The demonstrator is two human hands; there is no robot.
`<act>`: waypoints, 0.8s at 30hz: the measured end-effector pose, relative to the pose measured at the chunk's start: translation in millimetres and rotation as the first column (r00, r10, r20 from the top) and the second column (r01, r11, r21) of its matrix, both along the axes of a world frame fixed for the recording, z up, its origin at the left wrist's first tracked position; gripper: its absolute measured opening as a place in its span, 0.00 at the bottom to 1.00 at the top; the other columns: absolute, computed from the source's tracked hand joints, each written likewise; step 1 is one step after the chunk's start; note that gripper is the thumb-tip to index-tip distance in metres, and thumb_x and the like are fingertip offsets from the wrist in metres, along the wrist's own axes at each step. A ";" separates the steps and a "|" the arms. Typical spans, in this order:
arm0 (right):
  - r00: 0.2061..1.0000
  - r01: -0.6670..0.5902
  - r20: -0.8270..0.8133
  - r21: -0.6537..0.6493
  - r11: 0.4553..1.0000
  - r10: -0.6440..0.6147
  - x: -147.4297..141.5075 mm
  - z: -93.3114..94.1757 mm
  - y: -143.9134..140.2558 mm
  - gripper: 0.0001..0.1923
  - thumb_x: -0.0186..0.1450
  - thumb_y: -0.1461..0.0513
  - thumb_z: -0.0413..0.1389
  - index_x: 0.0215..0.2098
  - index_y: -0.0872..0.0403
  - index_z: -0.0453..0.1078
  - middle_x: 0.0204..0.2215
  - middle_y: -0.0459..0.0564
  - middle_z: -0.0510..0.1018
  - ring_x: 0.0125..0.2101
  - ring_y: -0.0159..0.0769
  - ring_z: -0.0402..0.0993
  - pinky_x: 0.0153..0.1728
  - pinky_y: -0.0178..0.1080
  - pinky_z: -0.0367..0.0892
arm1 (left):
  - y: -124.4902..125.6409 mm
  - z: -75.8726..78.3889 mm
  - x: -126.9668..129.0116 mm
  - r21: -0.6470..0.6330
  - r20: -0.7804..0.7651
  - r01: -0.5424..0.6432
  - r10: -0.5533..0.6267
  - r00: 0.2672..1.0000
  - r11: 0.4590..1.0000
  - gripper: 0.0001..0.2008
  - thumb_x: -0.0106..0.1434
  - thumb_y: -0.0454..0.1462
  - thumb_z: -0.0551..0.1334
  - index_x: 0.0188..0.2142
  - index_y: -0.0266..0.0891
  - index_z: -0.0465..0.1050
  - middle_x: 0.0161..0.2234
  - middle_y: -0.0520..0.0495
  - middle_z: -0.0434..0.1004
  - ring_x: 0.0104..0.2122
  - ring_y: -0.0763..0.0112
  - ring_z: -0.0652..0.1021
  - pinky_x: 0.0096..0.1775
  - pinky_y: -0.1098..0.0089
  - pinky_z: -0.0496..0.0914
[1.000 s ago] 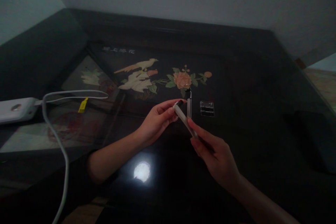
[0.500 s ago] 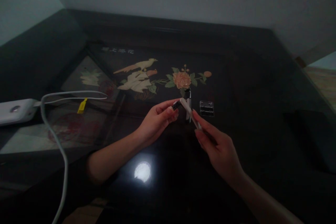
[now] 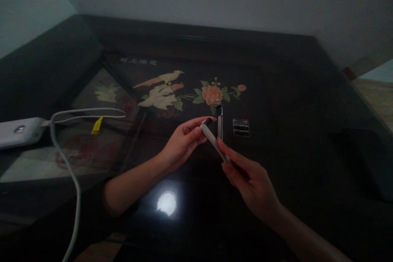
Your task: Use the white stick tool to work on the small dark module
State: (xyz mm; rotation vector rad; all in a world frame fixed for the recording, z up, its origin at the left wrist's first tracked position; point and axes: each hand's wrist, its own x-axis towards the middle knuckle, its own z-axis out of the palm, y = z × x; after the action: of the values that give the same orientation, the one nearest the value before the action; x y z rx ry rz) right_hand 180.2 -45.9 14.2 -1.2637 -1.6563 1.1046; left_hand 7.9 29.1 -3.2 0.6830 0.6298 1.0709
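Observation:
My left hand (image 3: 181, 143) pinches a small black piece (image 3: 208, 122) between thumb and fingers. My right hand (image 3: 253, 178) grips a slim white stick-like thing (image 3: 214, 141) by its lower end. The stick slants up to the left, and its rounded tip lies against the black piece at my left thumb. Whether the two are joined I cannot tell. Just behind the stick, a narrow white-and-black object (image 3: 220, 125) lies on the dark glossy table (image 3: 291, 163). Right of it is a small clear case (image 3: 241, 127) with dark strips inside.
At the left lies a white device (image 3: 20, 133) with a white cable (image 3: 69, 168) looping toward me. A yellow tag (image 3: 97, 125) sits by the cable. A dark flat object (image 3: 368, 159) rests at the right. Beneath the shiny surface show birds and flowers (image 3: 211, 95).
The white stick's tip has shifted left and slightly down, onto the black piece by my left thumb. My right hand has moved a little left and down with it.

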 end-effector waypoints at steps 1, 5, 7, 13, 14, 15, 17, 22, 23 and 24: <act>1.000 -0.005 -0.007 -0.007 1.000 0.005 -0.2 0.1 -0.5 0.22 0.67 0.65 0.52 0.59 0.50 0.68 0.27 0.47 0.80 0.30 0.36 0.78 0.31 0.38 0.77 | 0.1 0.2 0.2 0.001 0.004 0.000 0.000 1.000 1.000 0.24 0.45 0.47 0.75 0.39 0.37 0.81 0.30 0.49 0.80 0.29 0.75 0.74 0.33 0.75 0.68; 1.000 0.003 0.009 -0.011 1.000 -0.003 0.1 0.1 -0.1 0.22 0.67 0.65 0.52 0.59 0.49 0.68 0.30 0.48 0.82 0.32 0.38 0.79 0.33 0.40 0.77 | 0.3 1.2 0.5 -0.009 0.008 0.000 0.000 1.000 1.000 0.23 0.46 0.46 0.75 0.39 0.36 0.81 0.29 0.50 0.80 0.28 0.77 0.74 0.33 0.76 0.68; 0.999 0.021 0.028 -0.009 1.000 -0.021 0.2 0.0 1.0 0.22 0.67 0.64 0.52 0.59 0.48 0.68 0.34 0.48 0.82 0.36 0.39 0.79 0.37 0.42 0.77 | 0.4 1.2 0.3 -0.020 0.008 0.003 -0.003 1.000 1.000 0.24 0.45 0.46 0.76 0.40 0.36 0.81 0.28 0.50 0.79 0.27 0.77 0.73 0.33 0.76 0.68; 0.996 0.089 0.025 -0.012 0.996 -0.089 0.2 -1.7 5.0 0.22 0.67 0.64 0.51 0.59 0.48 0.67 0.37 0.48 0.83 0.44 0.42 0.78 0.43 0.45 0.76 | -1.1 -1.9 -2.2 -0.041 0.026 0.009 -0.008 1.000 0.999 0.25 0.44 0.45 0.76 0.40 0.35 0.81 0.23 0.53 0.74 0.28 0.78 0.72 0.37 0.76 0.68; 0.994 0.106 0.023 -0.021 0.994 -0.106 0.6 -2.0 5.6 0.22 0.67 0.64 0.51 0.59 0.49 0.67 0.35 0.48 0.83 0.42 0.42 0.79 0.41 0.44 0.77 | -1.5 -2.4 -2.6 -0.033 0.024 0.012 -0.011 1.000 0.999 0.25 0.44 0.46 0.76 0.40 0.36 0.81 0.22 0.54 0.72 0.27 0.79 0.71 0.36 0.76 0.67; 0.992 0.121 0.024 -0.030 0.992 -0.120 1.2 -2.3 6.2 0.22 0.67 0.64 0.52 0.59 0.49 0.68 0.33 0.48 0.82 0.41 0.42 0.79 0.40 0.44 0.78 | -1.7 -2.8 -2.9 -0.025 0.021 0.014 -0.014 1.000 1.000 0.24 0.44 0.46 0.76 0.39 0.36 0.81 0.22 0.55 0.71 0.26 0.79 0.70 0.35 0.76 0.67; 0.990 0.139 0.031 -0.041 0.989 -0.138 2.4 -2.8 7.3 0.22 0.67 0.64 0.52 0.59 0.50 0.68 0.31 0.48 0.82 0.38 0.41 0.79 0.37 0.43 0.78 | -1.9 -2.9 -3.2 -0.011 0.016 0.018 -0.017 1.000 1.000 0.23 0.46 0.46 0.75 0.39 0.36 0.81 0.22 0.55 0.70 0.24 0.80 0.68 0.33 0.76 0.65; 0.989 0.151 0.016 -0.060 0.987 -0.150 3.2 -3.1 7.5 0.22 0.68 0.62 0.52 0.60 0.50 0.68 0.27 0.48 0.80 0.33 0.39 0.78 0.32 0.41 0.77 | -1.6 -1.8 -2.6 -0.006 0.008 0.024 -0.024 1.000 1.000 0.23 0.48 0.47 0.74 0.40 0.36 0.80 0.22 0.55 0.69 0.25 0.80 0.68 0.33 0.76 0.65; 0.989 0.146 0.005 -0.065 0.987 -0.146 2.8 -3.0 7.1 0.22 0.67 0.62 0.52 0.60 0.50 0.68 0.26 0.48 0.79 0.32 0.39 0.78 0.32 0.41 0.77 | -1.5 -1.5 -2.4 -0.003 0.009 0.023 -0.023 1.000 1.000 0.24 0.47 0.47 0.75 0.40 0.35 0.80 0.22 0.55 0.69 0.25 0.80 0.68 0.33 0.76 0.65; 0.991 0.137 -0.004 -0.070 0.988 -0.137 2.4 -2.9 6.6 0.22 0.67 0.63 0.53 0.60 0.50 0.68 0.25 0.47 0.78 0.31 0.38 0.77 0.31 0.40 0.77 | -1.4 -1.2 -2.3 0.002 0.012 0.021 -0.021 1.000 1.000 0.24 0.47 0.47 0.75 0.41 0.35 0.80 0.22 0.55 0.69 0.25 0.80 0.67 0.33 0.76 0.65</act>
State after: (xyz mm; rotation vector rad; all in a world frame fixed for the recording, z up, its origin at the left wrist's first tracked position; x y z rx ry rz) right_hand 182.6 -39.3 11.3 -1.3932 -1.5118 1.0899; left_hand 5.6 27.7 -4.4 0.6825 0.6104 1.0558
